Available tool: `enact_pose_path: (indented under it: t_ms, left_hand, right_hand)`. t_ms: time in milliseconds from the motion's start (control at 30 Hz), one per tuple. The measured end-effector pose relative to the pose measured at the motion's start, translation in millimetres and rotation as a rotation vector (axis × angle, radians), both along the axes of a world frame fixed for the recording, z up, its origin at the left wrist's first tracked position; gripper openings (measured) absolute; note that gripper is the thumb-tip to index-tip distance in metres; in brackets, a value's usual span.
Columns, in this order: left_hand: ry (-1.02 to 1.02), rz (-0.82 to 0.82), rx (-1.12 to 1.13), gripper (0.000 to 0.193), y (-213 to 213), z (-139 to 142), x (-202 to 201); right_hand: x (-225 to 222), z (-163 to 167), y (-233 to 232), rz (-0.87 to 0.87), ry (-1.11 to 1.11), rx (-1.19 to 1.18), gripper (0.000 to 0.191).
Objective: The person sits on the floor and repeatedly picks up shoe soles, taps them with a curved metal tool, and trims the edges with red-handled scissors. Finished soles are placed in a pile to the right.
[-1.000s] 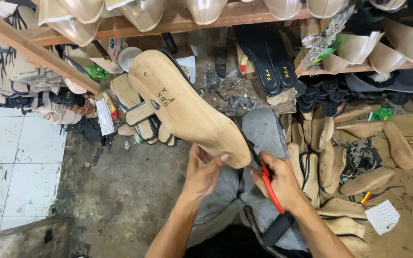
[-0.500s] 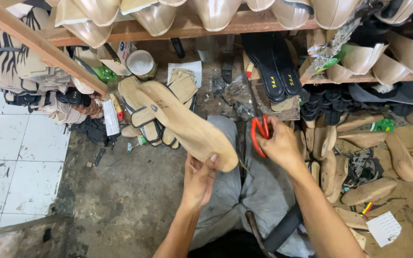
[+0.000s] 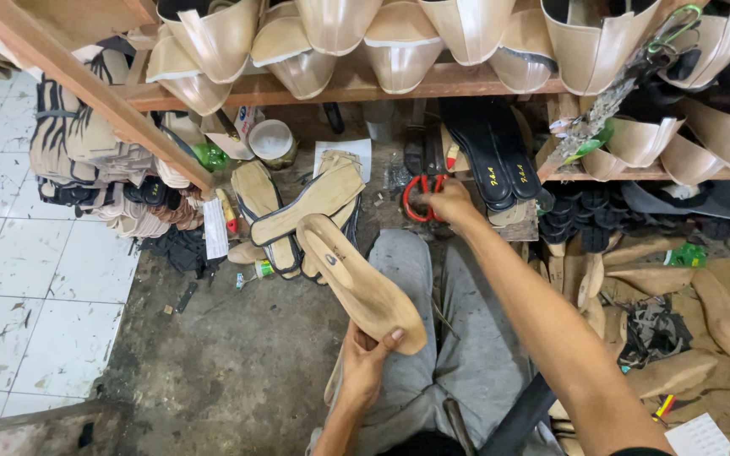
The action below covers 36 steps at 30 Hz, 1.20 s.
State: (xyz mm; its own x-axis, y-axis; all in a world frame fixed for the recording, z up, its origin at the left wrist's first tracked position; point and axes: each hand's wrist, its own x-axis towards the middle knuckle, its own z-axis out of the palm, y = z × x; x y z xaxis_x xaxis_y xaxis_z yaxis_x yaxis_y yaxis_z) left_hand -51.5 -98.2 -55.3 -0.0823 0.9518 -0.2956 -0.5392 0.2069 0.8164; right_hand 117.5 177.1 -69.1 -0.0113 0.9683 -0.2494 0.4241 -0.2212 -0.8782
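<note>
Holding smooth tan sole in left hand, right hand on red-handled scissors

Bare forearms with no sleeves showing, both hands ungloved (no rings or watch visible), grey trousers.

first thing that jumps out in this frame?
The tan shoe sole at centre, gripped at its near end by the left hand above the person's lap. Next, the right hand stretched forward, holding red-handled scissors just below the wooden shelf. That shelf carries a row of glossy beige wedge heels across the top.
</note>
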Motion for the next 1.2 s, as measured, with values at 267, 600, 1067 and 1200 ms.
enact_pose_path:
  t_ms: [267,600,1067,1200]
  left_hand:
    - [0.045,0.008,0.005,0.069,-0.5,1.9,1.3]
    - [-0.034,-0.094,0.040,0.063,6.0,25.6,21.6]
    - [0.461,-0.409,0.372,0.076,30.3,38.2,19.7]
    - [0.421,-0.022,0.465,0.083,44.3,58.4,-7.4]
  right_hand:
    - [16.2,22.8,-20.0,0.178,-0.197,0.432,0.049]
    - [46.2,116.5,-219.2,0.449,0.101,0.205,0.047]
    - [71.0,38.4,-316.0,-0.241,0.977,0.077,0.042]
    - [91.2,36.3,-320.6,-0.281,0.930,0.004,0.042]
